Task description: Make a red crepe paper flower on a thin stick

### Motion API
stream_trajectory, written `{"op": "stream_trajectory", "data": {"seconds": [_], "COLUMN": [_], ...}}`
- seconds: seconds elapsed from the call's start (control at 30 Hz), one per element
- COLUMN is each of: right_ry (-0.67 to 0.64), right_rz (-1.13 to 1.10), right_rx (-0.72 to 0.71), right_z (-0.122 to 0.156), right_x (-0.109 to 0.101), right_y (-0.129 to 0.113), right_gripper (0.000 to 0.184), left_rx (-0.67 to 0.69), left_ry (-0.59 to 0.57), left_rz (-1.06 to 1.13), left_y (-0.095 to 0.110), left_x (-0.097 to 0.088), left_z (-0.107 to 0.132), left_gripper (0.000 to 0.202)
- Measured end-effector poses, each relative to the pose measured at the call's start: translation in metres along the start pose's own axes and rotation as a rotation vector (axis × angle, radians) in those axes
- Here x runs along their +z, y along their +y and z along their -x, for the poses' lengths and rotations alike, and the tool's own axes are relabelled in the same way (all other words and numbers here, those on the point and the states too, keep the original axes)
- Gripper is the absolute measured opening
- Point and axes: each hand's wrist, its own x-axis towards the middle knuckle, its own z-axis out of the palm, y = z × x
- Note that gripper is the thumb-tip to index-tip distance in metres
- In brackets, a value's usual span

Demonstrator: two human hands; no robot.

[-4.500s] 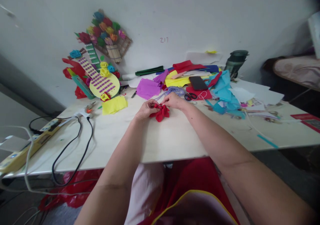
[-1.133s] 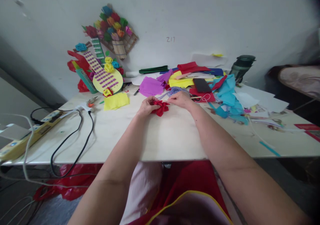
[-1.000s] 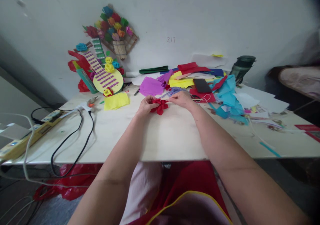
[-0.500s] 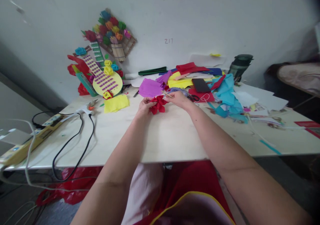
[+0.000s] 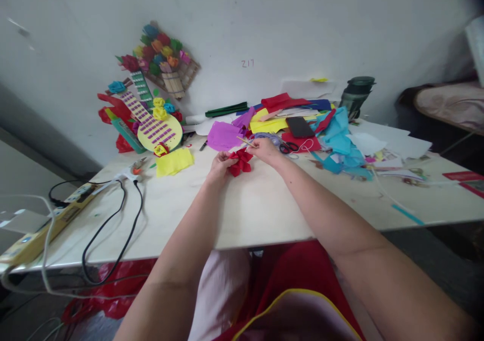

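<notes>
A red paper flower (image 5: 240, 163) with pointed petals is held just above the table, between my two hands. My left hand (image 5: 222, 165) pinches it by its left side. My right hand (image 5: 265, 149) is closed on a thin wooden stick (image 5: 245, 140), which sticks out to the upper left, and its fingertips meet the flower's upper right petals. Purple crepe paper (image 5: 224, 135) lies just beyond the hands. Black-handled scissors (image 5: 289, 148) rest to the right of my right hand.
A glue gun (image 5: 130, 172) and a power strip (image 5: 49, 222) with looping cables lie at the left. Yellow paper (image 5: 174, 162) is nearer the hands. Paper-flower crafts (image 5: 161, 133) lean on the wall. A phone (image 5: 300, 127), blue crepe paper (image 5: 340, 134) and a dark bottle (image 5: 356, 98) stand right.
The view has shifted slightly. My left hand still holds the red flower, and the stick in my right hand shows more of its length, tilted up to the left.
</notes>
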Motion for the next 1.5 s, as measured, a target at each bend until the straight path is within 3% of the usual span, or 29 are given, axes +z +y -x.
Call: {"op": "stream_trajectory", "data": {"seconds": [0.27,0.5,0.67,0.83,1.07,1.33,1.5], "right_ry": [0.085,-0.060,0.009,0.040,0.080,0.053,-0.004], "right_rz": [0.036,-0.002,0.080,0.114,0.097,0.111,0.112], "right_rx": [0.019,0.059,0.038,0.026,-0.015,-0.041,-0.050], "right_z": [0.001,0.002,0.001,0.001,0.003,0.005,0.011], "right_x": [-0.003,-0.004,-0.004,-0.005,-0.006,-0.005,-0.008], "right_y": [-0.005,-0.006,-0.006,-0.007,-0.008,-0.011,-0.017], "right_gripper": [0.020,0.028,0.023,0.025,0.023,0.022,0.026], "left_rx": [-0.003,0.003,0.000,-0.003,-0.012,0.080,0.115], "left_ry": [0.006,0.010,0.021,-0.037,-0.121,-0.236,-0.247], "left_rz": [-0.007,-0.030,-0.029,-0.044,-0.082,-0.147,-0.192], "left_y": [-0.001,0.002,0.001,0.001,0.001,0.005,0.007], "left_x": [-0.001,-0.003,-0.003,-0.003,-0.003,-0.002,-0.002], "left_z": [-0.001,0.000,-0.001,0.000,0.001,0.005,0.005], "left_gripper": [0.038,0.036,0.043,0.053,0.052,0.091,0.087]}}
